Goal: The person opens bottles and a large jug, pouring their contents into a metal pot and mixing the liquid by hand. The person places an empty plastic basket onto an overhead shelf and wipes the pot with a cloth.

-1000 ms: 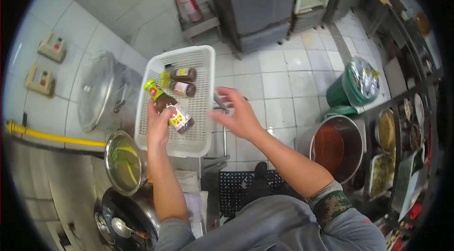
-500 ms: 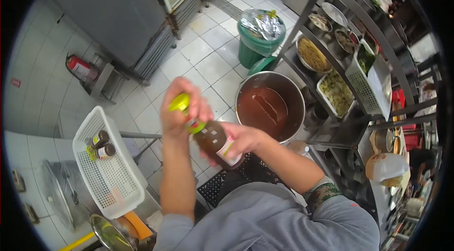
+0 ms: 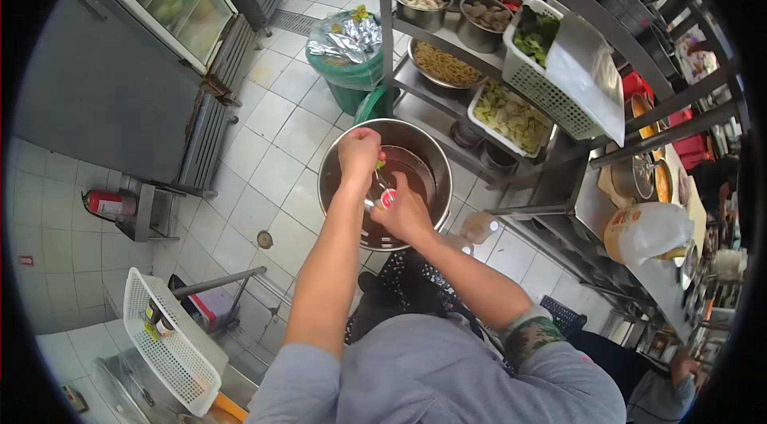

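Over the steel pot (image 3: pixel 435 160): bottle (image 3: pixel 388 199) in half-curled right hand (image 3: pixel 407 215), left hand (image 3: pixel 359 156) pinched at its green top (image 3: pixel 379 165).

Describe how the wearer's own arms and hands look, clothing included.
The left hand and right hand wear no gloves; the left forearm and right forearm are bare. The left sleeve is short and grey; the right sleeve matches, with a camouflage band near its edge.
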### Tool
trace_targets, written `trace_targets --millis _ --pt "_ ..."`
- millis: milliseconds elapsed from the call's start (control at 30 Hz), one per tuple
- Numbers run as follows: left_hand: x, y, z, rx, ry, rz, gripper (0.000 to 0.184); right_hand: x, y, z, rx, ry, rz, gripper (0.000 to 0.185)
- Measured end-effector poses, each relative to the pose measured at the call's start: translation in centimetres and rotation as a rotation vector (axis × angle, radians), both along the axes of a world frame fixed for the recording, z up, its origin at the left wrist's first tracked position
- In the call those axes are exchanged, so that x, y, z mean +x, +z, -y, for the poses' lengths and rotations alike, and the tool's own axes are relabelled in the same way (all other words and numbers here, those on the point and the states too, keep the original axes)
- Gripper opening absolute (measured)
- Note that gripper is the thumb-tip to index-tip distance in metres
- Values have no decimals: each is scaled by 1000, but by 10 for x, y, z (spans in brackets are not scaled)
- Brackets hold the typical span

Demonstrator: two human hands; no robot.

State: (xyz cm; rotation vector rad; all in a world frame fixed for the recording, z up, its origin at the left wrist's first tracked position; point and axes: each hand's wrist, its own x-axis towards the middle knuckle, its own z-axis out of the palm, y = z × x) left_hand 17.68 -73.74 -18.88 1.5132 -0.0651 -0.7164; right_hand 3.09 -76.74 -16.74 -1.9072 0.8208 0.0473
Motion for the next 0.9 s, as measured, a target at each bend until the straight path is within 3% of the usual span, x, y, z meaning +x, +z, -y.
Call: trace_targets --millis 67,100,133,167,200,233,267,300,367,467,567,600,733,833,900 --pt "21 -34 25 211 -39 69 13 0 -16 17 -41 -15 -20 88" --pt "18 -32 26 25 -48 -20 17 -5 -22 26 -53 -4 24 91" --pt "16 0 26 1 -200 -25 21 -12 -12 36 281 28 201 72" --pt "7 26 23 -211 -212 -150 26 -18 -2 48 641 47 328 54" --pt "-8 50 22 -311 -214 -190 20 -28 3 57 1054 108 420 32" --pt "-8 43 10 -681 -318 -369 17 -36 1 58 1487 89 354 29" --pt "-16 39 12 -858 -249 -506 17 -36 -1 61 1771 186 445 33" --pt "-20 38 15 -1016 -153 -642 17 -35 -9 58 1806 215 497 39" --pt "-16 43 33 -668 -107 -505 16 -38 -14 64 1772 118 456 41" --pt "-5 19 36 -308 -95 -359 14 -22 -32 63 861 169 434 58" --pt "10 -32 51 -101 -109 -276 8 -24 -6 49 163 -7 -11 71" --pt "16 -56 52 -7 -108 -252 8 -19 -10 46 142 -20 -108 79" --pt "32 -122 63 265 -177 -205 7 -6 -52 33 -35 -80 -152 68" --pt "28 -87 62 100 -286 -367 15 -9 -34 46 274 -121 -91 56" --pt "20 -65 47 -293 -265 -529 22 -16 -56 54 950 -140 202 49"
